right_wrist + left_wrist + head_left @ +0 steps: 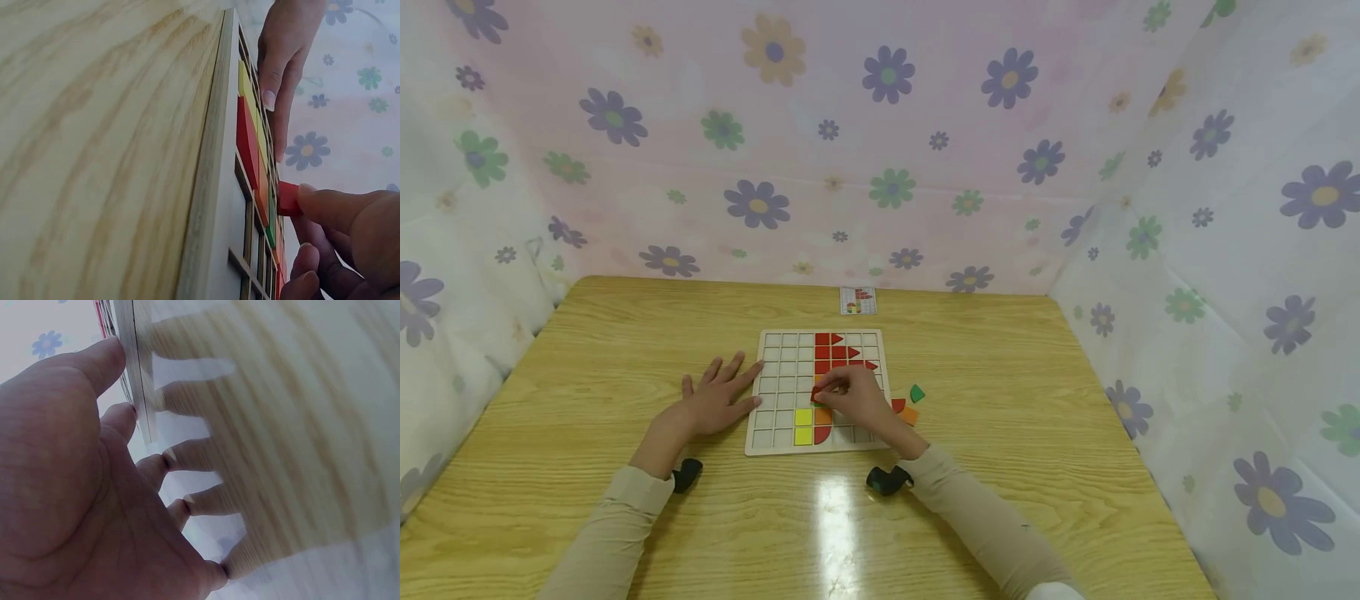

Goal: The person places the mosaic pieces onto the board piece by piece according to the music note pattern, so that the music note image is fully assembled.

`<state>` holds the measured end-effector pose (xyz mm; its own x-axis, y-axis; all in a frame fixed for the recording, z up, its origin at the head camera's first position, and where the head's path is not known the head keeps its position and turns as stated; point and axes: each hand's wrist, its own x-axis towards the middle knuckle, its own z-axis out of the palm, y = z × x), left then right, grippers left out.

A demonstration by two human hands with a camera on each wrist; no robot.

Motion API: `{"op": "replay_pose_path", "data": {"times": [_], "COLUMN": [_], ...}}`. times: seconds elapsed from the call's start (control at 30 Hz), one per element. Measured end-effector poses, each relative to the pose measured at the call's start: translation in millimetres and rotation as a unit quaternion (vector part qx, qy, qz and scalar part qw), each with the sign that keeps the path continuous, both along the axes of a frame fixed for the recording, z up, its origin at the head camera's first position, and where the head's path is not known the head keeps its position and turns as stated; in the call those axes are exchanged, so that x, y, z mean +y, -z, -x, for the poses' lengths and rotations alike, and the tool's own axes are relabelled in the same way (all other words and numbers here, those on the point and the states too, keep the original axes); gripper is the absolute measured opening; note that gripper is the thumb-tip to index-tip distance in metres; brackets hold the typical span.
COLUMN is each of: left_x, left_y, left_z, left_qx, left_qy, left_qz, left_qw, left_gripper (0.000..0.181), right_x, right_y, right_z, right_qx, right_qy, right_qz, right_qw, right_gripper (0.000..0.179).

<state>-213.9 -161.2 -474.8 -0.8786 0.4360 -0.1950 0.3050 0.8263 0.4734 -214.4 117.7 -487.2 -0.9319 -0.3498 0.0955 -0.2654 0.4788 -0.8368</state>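
A wooden grid board (778,367) lies on the table, with red, yellow, orange and green pieces set in its squares. My right hand (857,400) is over the middle of the board and pinches a small red piece (289,199) between thumb and fingers. The lower part of the grid holds yellow squares (803,426) and a red rounded piece (822,435). Fingers spread, my left hand (715,404) rests on the table with its thumb and forefinger at the board's left edge. The right palm hides part of the grid.
Right of the board lie a green piece (917,392), an orange piece (909,415) and a red piece (898,405). Behind the board is a small pattern card (857,301). Flowered cloth (891,133) hangs around the wooden table (1000,375).
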Motion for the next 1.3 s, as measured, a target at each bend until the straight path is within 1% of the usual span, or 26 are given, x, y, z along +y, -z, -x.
{"op": "replay_pose_path", "data": {"times": [0.17,0.3,0.43,0.53,0.6,0.77,0.9,1.3], "left_x": [0.4,-0.8,-5.2,-7.6,-6.5,-3.1,-1.0,-1.2], "left_y": [-0.8,0.0,8.6,13.9,12.4,1.8,-3.7,-3.0], "left_z": [-0.1,0.3,3.0,4.7,3.8,-0.2,-1.7,-1.6], "left_qx": [0.000,-0.001,-0.005,-0.008,-0.011,-0.009,-0.007,-0.006], "left_qy": [0.000,0.002,0.004,0.006,0.005,0.002,0.001,0.004], "left_qz": [0.000,-0.004,-0.012,-0.017,-0.016,-0.017,-0.013,-0.014], "left_qw": [1.0000,1.0000,0.9999,0.9998,0.9998,0.9998,0.9999,0.9999], "left_gripper": [0.069,0.069,0.070,0.072,0.072,0.070,0.069,0.068], "right_x": [-6,-10,-12,-14,-15,-16,-18,-22], "right_y": [-0.5,0.7,1.2,0.4,-0.1,-0.5,0.2,-0.1], "right_z": [1.4,3.8,4.6,4.0,3.3,3.0,3.9,3.0], "right_qx": [-0.018,-0.025,-0.028,-0.033,-0.035,-0.040,-0.040,-0.014], "right_qy": [-0.001,-0.010,-0.018,-0.016,-0.013,-0.008,-0.010,-0.004], "right_qz": [-0.004,-0.001,-0.001,0.000,0.001,-0.003,-0.011,-0.047], "right_qw": [0.9998,0.9996,0.9994,0.9993,0.9993,0.9992,0.9991,0.9988], "right_gripper": [0.007,0.007,0.008,0.007,0.007,0.007,0.007,0.008]}}
